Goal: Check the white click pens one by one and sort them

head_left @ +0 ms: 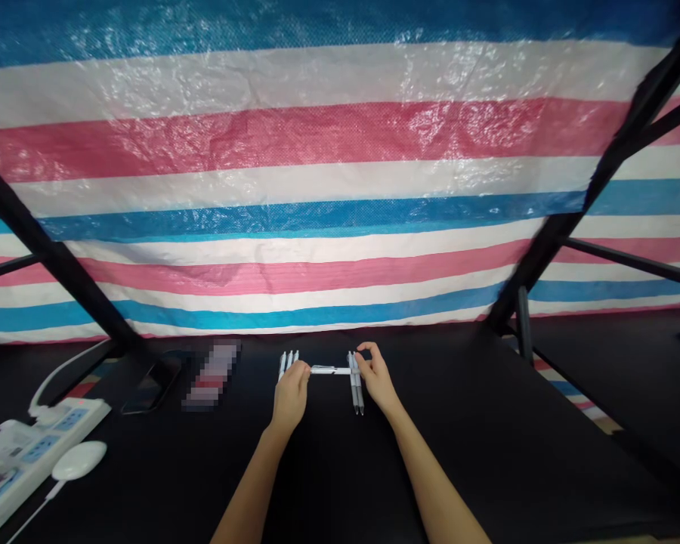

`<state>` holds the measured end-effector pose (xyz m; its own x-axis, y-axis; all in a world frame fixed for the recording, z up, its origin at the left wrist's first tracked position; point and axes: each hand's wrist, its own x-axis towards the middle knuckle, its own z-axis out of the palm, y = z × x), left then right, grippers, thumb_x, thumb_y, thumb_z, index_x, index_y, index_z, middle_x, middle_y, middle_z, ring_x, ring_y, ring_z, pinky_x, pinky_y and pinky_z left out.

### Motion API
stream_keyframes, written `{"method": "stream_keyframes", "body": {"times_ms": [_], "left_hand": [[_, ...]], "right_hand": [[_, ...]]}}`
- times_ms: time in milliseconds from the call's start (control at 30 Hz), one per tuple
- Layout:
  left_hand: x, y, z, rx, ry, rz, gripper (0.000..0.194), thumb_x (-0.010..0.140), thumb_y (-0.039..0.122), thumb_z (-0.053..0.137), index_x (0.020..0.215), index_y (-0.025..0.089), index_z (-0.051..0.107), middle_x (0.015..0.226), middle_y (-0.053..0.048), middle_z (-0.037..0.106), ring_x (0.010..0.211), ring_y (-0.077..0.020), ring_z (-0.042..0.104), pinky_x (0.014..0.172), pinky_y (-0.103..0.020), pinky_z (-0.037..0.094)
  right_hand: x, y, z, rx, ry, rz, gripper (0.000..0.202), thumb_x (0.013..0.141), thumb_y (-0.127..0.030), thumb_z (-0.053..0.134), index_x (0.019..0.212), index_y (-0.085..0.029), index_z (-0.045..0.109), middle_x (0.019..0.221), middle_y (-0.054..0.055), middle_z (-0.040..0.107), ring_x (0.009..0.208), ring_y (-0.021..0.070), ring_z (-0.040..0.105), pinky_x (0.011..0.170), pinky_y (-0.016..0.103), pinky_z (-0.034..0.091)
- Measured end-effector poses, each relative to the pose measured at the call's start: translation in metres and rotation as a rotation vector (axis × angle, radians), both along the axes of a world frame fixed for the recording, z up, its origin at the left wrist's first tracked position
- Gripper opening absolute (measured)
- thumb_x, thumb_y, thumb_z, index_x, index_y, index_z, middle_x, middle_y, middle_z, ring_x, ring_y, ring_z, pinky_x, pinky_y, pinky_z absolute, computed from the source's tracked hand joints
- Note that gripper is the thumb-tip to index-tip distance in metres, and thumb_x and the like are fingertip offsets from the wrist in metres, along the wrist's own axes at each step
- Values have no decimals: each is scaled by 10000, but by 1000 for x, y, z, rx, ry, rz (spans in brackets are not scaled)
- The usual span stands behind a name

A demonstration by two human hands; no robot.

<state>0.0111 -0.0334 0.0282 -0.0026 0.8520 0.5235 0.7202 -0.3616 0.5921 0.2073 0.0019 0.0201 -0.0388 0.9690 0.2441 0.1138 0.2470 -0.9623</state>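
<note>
A white pen (329,371) lies level between my hands, its clip towards the left. My left hand (292,394) is closed on its left end, fingers pressed together. Beside its right end is my right hand (375,375), index finger bent and raised, thumb near the pen; contact there is hard to make out. Two pens with grey grips (356,400) lie side by side under the held pen's right end, tips towards me. Several white pens (287,363) stand out just beyond my left hand, their lower parts hidden by it.
On the left of the black table (329,483) are a power strip (39,453), a white round charger (79,460), a dark phone (153,385) and a blurred-out item (212,376). Black metal bars (572,204) slant on both sides before a striped sheet (317,136).
</note>
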Motion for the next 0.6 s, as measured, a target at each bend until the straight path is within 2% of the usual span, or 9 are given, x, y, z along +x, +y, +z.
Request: {"method": "stream_keyframes", "body": {"times_ms": [133,233,333,467,600], "left_hand": [[-1,1,-2,-85,-89,-28,389,918,366,274,608,204,443,585,8,507,580,-145,526,599,-264,399],[-1,1,-3,-144,-168,-53,322,908,396,309,806,207,549,738,-13,630,669,-153,596,667,-273,442],[0,1,-3,-152,-203,-63,277,884,414,380,987,217,547,861,-24,656,703,-150,616,693,-272,463],[0,2,-4,-119,-168,-87,233,886,391,387,919,220,542,817,-13,611,677,-144,601,669,-272,461],[-2,3,-5,-80,-131,-95,275,904,360,336,778,207,526,735,-7,567,656,-145,573,650,-276,453]], "right_hand": [[0,-1,2,35,2,-1,249,843,-442,456,951,-225,401,453,-125,238,393,86,222,420,205,155],[2,-1,3,33,18,-25,261,833,-447,463,951,-221,402,457,-125,231,395,85,222,422,208,154],[5,0,4,22,46,-62,274,813,-447,478,939,-215,403,453,-129,217,395,85,220,423,212,159],[6,1,5,13,60,-68,279,796,-450,489,921,-214,408,446,-129,228,393,82,212,422,213,157],[4,0,7,4,65,-53,286,784,-464,498,904,-218,413,438,-129,233,379,81,221,415,211,149]]}}
